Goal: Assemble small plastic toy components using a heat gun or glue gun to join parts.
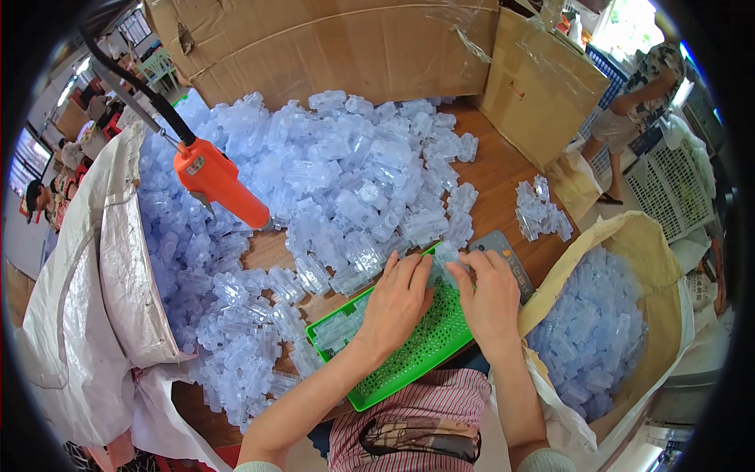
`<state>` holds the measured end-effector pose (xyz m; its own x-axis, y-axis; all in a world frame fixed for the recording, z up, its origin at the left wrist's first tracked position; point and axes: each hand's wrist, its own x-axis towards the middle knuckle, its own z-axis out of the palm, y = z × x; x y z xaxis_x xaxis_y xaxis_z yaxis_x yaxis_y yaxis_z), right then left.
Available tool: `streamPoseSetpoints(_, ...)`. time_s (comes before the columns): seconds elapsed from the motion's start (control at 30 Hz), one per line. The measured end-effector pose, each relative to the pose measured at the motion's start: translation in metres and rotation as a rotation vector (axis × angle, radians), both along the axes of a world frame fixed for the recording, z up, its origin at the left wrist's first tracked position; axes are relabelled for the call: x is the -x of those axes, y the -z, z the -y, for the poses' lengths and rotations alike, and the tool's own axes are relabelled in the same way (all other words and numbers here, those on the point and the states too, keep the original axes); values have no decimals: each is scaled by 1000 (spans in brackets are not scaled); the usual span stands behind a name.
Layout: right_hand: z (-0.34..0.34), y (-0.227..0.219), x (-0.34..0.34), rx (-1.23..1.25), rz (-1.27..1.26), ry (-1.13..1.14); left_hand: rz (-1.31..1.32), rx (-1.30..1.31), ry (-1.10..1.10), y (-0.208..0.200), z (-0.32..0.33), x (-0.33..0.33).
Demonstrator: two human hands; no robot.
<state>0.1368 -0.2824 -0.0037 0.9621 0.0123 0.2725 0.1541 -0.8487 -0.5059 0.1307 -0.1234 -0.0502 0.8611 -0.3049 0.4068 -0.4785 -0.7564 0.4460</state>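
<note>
A green perforated plastic tray (409, 358) lies tilted in front of me, with a row of clear bluish plastic pieces (340, 329) along its far side. My left hand (397, 307) reaches over the tray, its fingers stretched toward the far rim and nothing visibly gripped. At the tray's far right corner, my right hand (489, 299) has its thumb and fingers bent against a clear plastic piece (448, 256). Part of that piece is hidden by the fingers. Beyond both hands spreads a large heap of the same plastic pieces (338, 165).
An orange electric screwdriver (224, 185) hangs above the heap. A sack of pieces (590, 330) stands right; white sacking (86, 307) lines the left. Beside the tray lies a flat grey object (507, 263). Cardboard (330, 55) walls the back. A person (637, 94) stands far right.
</note>
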Motion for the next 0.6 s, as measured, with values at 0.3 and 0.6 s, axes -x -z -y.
streamPoseSetpoints(0.3, -1, 2, -27, -164, -81, -205, -20, 21, 10, 0, 1, -1)
streamPoseSetpoints(0.6, -20, -11, -28, 170, -98, -161, -12, 34, 14, 0, 1, -1)
